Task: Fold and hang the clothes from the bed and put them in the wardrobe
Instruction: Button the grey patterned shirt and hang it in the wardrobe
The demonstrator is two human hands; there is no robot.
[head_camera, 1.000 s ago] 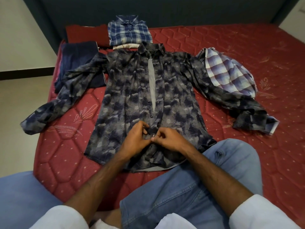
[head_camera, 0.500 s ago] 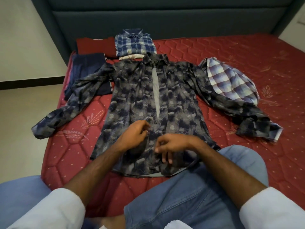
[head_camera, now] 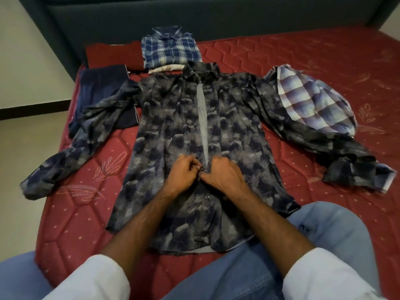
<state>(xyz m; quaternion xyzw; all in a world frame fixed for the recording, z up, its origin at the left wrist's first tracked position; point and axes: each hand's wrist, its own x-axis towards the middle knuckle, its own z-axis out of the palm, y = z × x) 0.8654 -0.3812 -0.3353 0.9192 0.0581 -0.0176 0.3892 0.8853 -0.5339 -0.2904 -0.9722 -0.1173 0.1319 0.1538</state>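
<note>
Head camera shows both hands back together at the shirt front, where half a second ago they lay apart, the right one flat and loose lower down; they have also moved up the placket from the button they worked a second ago, and that lower stretch now lies closed. The dark patterned shirt [head_camera: 173, 131] is spread face up on the red mattress [head_camera: 71, 213], collar toward the headboard [head_camera: 194, 16], sleeves flung out to either side, its upper front open with a pale strip showing. The left hand [head_camera: 180, 173] has its fingers curled, pinching the left edge of the placket at a small button [head_camera: 202, 168]; the right hand [head_camera: 224, 173] is knuckles up, thumb and fingertips pinching the opposite edge, the two hands touching. Both forearms reach forward from white sleeves over blue jeans [head_camera: 324, 239]. Beyond the collar sits a folded blue plaid shirt [head_camera: 171, 48], beside it a dark red garment [head_camera: 112, 55], navy trousers [head_camera: 101, 87] under the left sleeve, and a crumpled checked shirt [head_camera: 311, 102] by the right sleeve
</note>
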